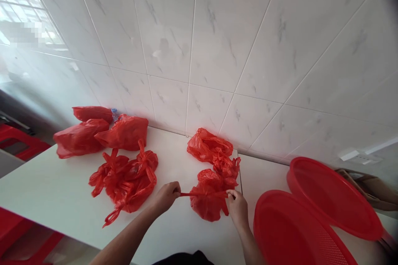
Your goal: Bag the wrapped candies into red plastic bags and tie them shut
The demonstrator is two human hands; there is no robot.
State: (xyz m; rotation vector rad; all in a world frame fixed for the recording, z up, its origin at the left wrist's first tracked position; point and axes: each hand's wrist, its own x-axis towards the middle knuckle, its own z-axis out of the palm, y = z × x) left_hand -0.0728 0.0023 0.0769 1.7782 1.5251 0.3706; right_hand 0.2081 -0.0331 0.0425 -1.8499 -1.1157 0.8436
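A red plastic bag (207, 208) sits on the white table in front of me, its handles stretched taut sideways across its top. My left hand (170, 193) is closed round one handle end, to the left of the bag. On the other side, my right hand (236, 205) pinches the opposite handle. Just behind stand a crumpled red bag (226, 165) and a looser red bag (202, 145) near the wall. Left of my left hand lies a cluster of knotted red bags (124, 186). What the bags contain cannot be made out.
Several fuller red bags (81, 137) stand at the table's (46, 182) far left, with a bottle (115, 114) among them. Two red plastic baskets (289, 227) lie at the right. Cardboard (370, 186) is behind them. A tiled wall (211, 49) bounds the back; red stools (25, 232) are at left.
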